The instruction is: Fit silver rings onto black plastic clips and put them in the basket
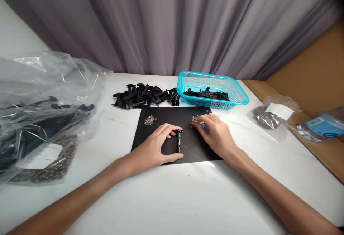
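My left hand (154, 145) grips a narrow black plastic part (178, 142) lengthwise, thumb at its near end and fingers at its far end. The part rests on or just above a black mat (158, 156); which of the two I cannot tell. Farther right, my right hand (212, 129) has thumb and fingertips pinched at a small pile of silvery metal pieces (192, 121). A thin bright piece shows at the fingertips, too small to name. Another small pile of metal pieces (149, 120) lies on the mat's left side, beyond my left hand.
Behind the mat are a heap of black plastic parts (145, 95) and a blue basket (215, 103) holding more of them. A large clear bag (53, 81) stands left. To the right lie a bag of metal pieces (266, 118), a blue-labelled packet (322, 125) and cardboard (311, 70).
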The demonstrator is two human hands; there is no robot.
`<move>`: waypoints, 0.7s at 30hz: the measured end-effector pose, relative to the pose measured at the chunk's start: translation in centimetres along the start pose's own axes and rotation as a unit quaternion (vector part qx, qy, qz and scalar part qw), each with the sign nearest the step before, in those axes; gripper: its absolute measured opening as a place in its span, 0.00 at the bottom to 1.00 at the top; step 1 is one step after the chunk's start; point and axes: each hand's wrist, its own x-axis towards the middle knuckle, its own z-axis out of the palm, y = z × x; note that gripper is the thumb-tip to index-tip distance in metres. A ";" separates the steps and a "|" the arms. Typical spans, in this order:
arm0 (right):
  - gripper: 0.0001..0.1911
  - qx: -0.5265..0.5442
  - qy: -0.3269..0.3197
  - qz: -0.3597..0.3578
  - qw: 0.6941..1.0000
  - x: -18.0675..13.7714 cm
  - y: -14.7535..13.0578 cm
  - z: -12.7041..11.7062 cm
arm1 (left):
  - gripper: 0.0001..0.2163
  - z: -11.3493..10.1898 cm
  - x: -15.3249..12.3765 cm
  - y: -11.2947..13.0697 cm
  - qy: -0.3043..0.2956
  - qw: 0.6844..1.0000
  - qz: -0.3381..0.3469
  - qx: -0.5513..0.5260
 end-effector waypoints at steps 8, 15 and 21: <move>0.07 -0.032 0.048 0.022 0.998 0.2 -0.8 -0.9 | 0.28 -0.1 -0.1 0.1 0.004 1.000 -0.004 -0.002; 0.05 0.120 -0.001 0.069 0.990 0.6 -0.8 -1.1 | 0.28 0.0 -0.1 0.1 0.024 1.000 -0.003 -0.008; 0.06 0.249 -0.021 0.128 0.960 0.8 -1.0 -1.3 | 0.28 0.1 -0.2 0.0 0.024 1.000 0.000 -0.012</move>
